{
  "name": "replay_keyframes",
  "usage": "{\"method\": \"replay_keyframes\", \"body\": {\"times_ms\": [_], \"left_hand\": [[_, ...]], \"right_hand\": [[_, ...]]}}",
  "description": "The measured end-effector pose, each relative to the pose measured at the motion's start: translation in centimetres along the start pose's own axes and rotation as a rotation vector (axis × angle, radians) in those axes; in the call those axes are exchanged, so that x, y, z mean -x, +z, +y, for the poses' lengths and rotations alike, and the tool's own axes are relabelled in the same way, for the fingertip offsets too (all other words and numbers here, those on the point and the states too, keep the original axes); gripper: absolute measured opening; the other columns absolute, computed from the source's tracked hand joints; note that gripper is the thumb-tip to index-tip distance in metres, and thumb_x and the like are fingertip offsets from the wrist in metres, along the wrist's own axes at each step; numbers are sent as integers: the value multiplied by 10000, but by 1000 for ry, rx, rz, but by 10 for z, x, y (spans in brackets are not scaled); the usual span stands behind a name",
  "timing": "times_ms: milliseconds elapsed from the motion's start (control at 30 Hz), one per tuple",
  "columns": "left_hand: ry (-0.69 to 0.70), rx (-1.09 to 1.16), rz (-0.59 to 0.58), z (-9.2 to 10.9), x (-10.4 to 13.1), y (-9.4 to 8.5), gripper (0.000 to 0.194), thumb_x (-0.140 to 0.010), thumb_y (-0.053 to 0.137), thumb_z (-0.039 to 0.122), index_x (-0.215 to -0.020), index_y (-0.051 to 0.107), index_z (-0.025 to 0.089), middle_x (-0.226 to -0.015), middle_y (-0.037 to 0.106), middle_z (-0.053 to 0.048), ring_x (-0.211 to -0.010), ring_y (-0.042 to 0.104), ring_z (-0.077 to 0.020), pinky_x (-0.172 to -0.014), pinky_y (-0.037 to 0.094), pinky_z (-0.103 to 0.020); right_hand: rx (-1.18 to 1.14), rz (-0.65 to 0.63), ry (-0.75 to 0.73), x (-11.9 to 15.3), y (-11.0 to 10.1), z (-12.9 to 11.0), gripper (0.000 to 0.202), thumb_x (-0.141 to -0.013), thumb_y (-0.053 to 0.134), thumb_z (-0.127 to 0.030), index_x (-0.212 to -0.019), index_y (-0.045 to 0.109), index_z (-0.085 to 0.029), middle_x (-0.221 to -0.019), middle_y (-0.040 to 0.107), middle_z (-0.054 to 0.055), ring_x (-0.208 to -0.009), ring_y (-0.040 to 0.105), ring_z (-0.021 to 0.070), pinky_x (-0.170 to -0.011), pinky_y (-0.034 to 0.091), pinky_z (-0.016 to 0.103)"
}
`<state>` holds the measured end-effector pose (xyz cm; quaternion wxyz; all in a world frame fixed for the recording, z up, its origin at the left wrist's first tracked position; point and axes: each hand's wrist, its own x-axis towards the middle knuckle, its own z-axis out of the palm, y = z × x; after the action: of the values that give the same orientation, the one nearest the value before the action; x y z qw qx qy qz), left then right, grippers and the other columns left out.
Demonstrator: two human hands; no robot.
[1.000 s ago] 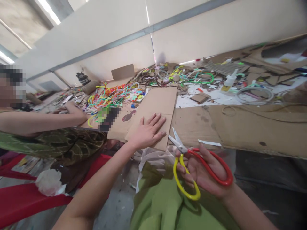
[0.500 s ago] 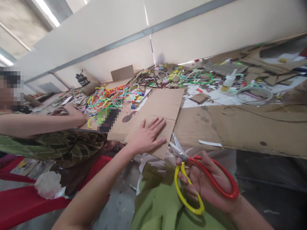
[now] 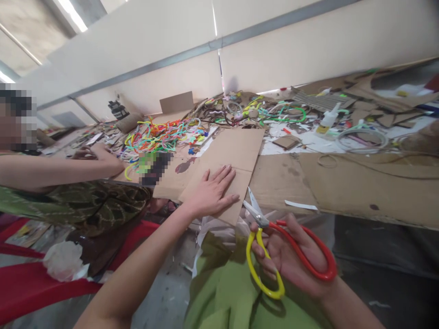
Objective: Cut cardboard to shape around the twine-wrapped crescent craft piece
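Note:
My left hand (image 3: 214,192) lies flat with fingers spread on a brown cardboard sheet (image 3: 236,146), pressing it to the table. The sheet's near corner sticks out past the table edge. My right hand (image 3: 291,253) is wrapped round a pair of scissors (image 3: 262,221) with one red and one yellow handle. Its blades are parted and point up and left, with the tips close beside the sheet's right edge. Whether a blade touches the cardboard I cannot tell.
A co-worker's arm (image 3: 61,169) rests on the table at left, near a heap of colourful pipe cleaners (image 3: 161,139). A glue bottle (image 3: 328,119), a tape roll (image 3: 362,138) and cardboard scraps lie at the back right. A white paper strip (image 3: 301,205) lies near the front edge.
The scissors' handles have come slightly closer together and shifted a little left. My left hand stays flat on the cardboard. The view has shifted slightly.

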<state>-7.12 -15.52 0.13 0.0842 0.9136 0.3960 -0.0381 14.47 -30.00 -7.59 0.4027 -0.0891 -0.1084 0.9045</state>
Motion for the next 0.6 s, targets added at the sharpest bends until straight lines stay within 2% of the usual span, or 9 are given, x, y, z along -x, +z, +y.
{"method": "replay_keyframes", "body": {"times_ms": [167,433,600], "left_hand": [[-23,-1,-3,-2,-3,-2,812,-1026,244,697,-1670,154,210,-1744,101,-62,-1621,72,-217,-1293,42,-554],[-19,2,15,-3,-3,-3,811,-1015,250,718,-1667,177,242,-1744,120,-52,-1619,95,-217,-1293,62,-547],[-19,-1,21,-5,-5,-1,822,-1015,238,719,-1670,163,228,-1743,116,-68,-1619,95,-227,-1290,62,-560]], "right_hand": [[38,-21,0,-11,-1,-6,577,-973,516,-703,-1157,659,-175,-906,716,78,-672,690,176,-632,583,289],[-75,-40,-8,6,-5,5,596,-997,476,-694,-1179,663,-159,-962,725,110,-697,712,170,-661,574,285],[-18,-35,-17,-7,1,-5,606,-982,497,-701,-1162,660,-145,-925,724,107,-690,709,184,-646,587,293]]}}
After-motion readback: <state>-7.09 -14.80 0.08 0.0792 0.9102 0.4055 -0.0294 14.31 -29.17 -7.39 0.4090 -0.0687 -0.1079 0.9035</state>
